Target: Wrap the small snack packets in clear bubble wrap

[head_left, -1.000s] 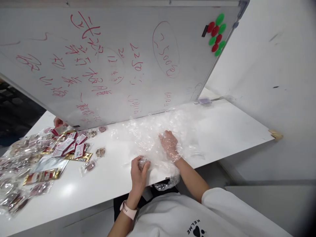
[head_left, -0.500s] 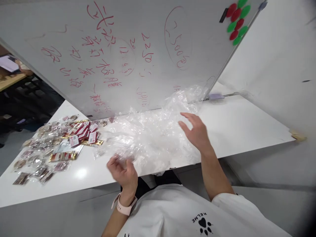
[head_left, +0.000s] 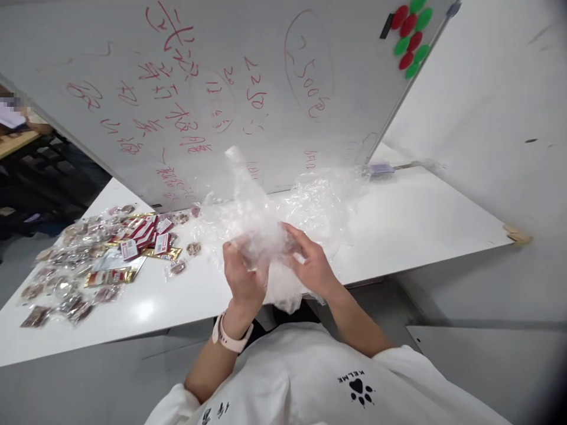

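Observation:
A heap of clear plastic bags lies on the white table in front of me. My left hand, with a pink watch on its wrist, is raised above the table edge and grips a crumpled clear plastic bag. My right hand pinches the same bag from the right side. The bag rises up between both hands, and its top end stands in front of the whiteboard.
A large whiteboard with red writing leans behind the table, with red and green magnets at its top right. Several small packets and red-and-gold sachets lie spread at the table's left. A white wall stands on the right.
Both hands have come together and lifted a clear bag off the heap. A second ago my right hand lay flat in the plastic and my left held something small at the table edge.

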A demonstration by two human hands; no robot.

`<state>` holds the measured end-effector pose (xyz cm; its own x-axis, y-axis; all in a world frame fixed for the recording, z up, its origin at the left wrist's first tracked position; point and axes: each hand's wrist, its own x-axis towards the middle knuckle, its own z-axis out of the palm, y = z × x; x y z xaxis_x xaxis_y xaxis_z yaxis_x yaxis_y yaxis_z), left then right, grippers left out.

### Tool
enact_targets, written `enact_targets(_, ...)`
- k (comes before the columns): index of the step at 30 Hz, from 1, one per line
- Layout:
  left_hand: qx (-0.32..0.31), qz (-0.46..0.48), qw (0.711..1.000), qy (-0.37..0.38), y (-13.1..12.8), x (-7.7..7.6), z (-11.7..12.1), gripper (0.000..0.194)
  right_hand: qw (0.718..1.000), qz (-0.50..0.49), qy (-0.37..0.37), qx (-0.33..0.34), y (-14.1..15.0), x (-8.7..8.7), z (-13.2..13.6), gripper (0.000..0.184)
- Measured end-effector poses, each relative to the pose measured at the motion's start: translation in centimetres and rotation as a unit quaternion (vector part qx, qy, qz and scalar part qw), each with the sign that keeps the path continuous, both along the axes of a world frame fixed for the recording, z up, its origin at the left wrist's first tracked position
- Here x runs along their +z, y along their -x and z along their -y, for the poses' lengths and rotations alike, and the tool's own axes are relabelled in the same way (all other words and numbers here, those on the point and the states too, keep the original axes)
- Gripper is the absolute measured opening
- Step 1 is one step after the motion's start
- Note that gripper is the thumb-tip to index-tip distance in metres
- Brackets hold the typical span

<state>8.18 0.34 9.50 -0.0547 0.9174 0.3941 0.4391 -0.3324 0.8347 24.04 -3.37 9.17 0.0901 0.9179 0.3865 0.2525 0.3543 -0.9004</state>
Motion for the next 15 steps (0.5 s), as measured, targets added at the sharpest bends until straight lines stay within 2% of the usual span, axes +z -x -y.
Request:
enact_targets(2, 0.024, 0.022, 0.997, -0.07, 0.3, 0.1, -0.5, 0.045, 0.996, -0.041, 0.011, -0.075, -1.0, -1.7, -1.5, 0.039)
enact_targets(5, 0.071, 0.055, 0.989, -0.118, 1.4, 0.4, -1.1, 0.041, 0.981, -0.058, -0.001, -0.186, -2.9, -4.3, -3.8, 0.032)
enact_targets(8, 0.105, 0.148, 0.973, -0.14, 2.7, 1.1, -1.4, 0.042, 0.974, 0.027, -0.025, -0.222, -4.3, -5.4, -5.1, 0.033)
enact_targets(10, 0.102, 0.198, 0.963, -0.152, 3.3, 1.7, -1.2, 0.042, 0.966, 0.133, -0.028, -0.219, -4.8, -4.5, -5.0, 0.037)
enact_targets(12, 0.081, 0.225, 0.958, -0.158, 3.3, 2.5, -0.6, 0.041, 0.942, 0.212, -0.048, -0.256, -4.8, -2.3, -4.0, 0.044)
enact_targets(14, 0.05, 0.243, 0.953, -0.172, 2.7, 3.2, 0.3, 0.039, 0.919, 0.208, -0.098, -0.32, -4.6, 0.5, -2.0, 0.047)
enact_targets(15, 0.025, 0.251, 0.951, -0.179, 2.2, 3.5, 0.9, 0.038, 0.922, 0.183, -0.123, -0.318, -4.3, 1.8, -0.8, 0.045)
